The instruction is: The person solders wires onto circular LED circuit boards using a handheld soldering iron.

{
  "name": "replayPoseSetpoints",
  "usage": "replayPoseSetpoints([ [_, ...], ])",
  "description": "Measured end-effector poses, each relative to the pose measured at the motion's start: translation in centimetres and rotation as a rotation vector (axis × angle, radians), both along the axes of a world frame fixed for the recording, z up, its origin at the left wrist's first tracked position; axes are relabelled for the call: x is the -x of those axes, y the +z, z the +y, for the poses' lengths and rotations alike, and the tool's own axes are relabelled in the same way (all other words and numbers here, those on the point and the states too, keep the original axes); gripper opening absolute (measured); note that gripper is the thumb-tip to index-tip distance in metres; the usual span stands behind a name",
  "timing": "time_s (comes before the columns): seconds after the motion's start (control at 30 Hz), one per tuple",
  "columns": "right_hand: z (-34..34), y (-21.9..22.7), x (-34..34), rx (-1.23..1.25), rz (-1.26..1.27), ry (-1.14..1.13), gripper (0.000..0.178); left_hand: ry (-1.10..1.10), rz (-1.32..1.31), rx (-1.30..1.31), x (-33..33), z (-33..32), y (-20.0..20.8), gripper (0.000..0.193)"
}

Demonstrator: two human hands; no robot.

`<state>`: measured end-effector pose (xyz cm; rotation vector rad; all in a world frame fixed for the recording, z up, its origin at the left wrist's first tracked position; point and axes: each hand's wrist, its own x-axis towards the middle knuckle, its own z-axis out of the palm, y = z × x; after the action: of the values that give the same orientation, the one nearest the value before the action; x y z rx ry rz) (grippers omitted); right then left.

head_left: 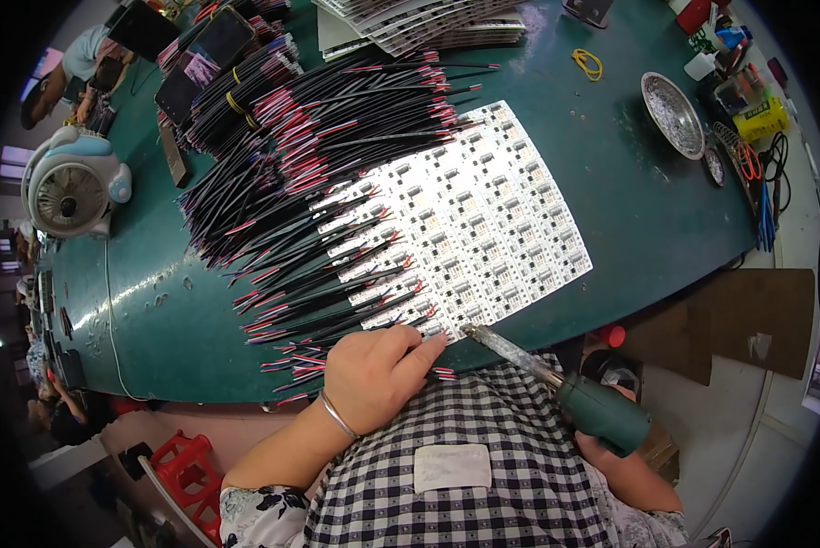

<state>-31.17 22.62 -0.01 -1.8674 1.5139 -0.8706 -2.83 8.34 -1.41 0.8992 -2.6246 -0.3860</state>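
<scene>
My left hand (373, 374) rests at the near left corner of a white circuit board panel (510, 219), thumb and forefinger closed together by a wire end; what they pinch is too small to make out. My right hand (602, 438), partly hidden, grips the dark green handle of a soldering iron (602, 406). Its metal tip is at the panel's near edge, just right of my left fingertips. Short black cables (310, 297) with red and white wire ends lie in rows along the panel's left side, their ends over its pads.
Bundles of cables (355, 110) lie beyond the panel, below stacked panels (419, 27). A metal bowl (673, 114) and yellow bands (587, 64) sit at right. A small fan (72, 187) stands left. Tools (764, 201) line the right edge. People are at work far left.
</scene>
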Motion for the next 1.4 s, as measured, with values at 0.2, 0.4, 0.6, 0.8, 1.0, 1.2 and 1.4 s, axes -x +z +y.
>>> replayPoseSetpoints([
  [0.2, 0.6, -0.2, -0.1, -0.031, -0.053, -0.036, 0.026, -0.016, 0.036, -0.007, 0.0, -0.3, -0.3, 0.045],
  [0.4, 0.6, -0.3, -0.1, 0.028, 0.042, -0.013, 0.025, -0.005, 0.055, -0.118, 0.2, -1.0, 0.2, 0.039],
  [0.6, 0.8, -0.3, -0.4, 0.067, 0.067, -0.032, 0.027, -0.014, 0.059, -0.129, 0.2, -1.1, 0.3, 0.037],
  [0.8, 0.9, -0.3, -0.3, 0.014, 0.014, -0.044, 0.028, -0.032, 0.043, -0.116, 0.2, -1.1, 0.4, 0.036],
  [1.0, 1.1, -0.2, -0.1, -0.034, 0.005, 0.011, 0.024, -0.035, 0.034, -0.113, 0.1, -1.0, 0.4, 0.035],
  [1.2, 0.9, -1.3, 0.0, 0.044, 0.152, -0.049, 0.018, -0.029, 0.030, -0.099, 0.2, -0.9, 0.4, 0.035],
  [1.4, 2.6, -2.1, 0.0, -0.337, -0.342, -0.178, 0.020, -0.039, 0.049, -0.097, 0.1, -0.9, 0.2, 0.034],
])
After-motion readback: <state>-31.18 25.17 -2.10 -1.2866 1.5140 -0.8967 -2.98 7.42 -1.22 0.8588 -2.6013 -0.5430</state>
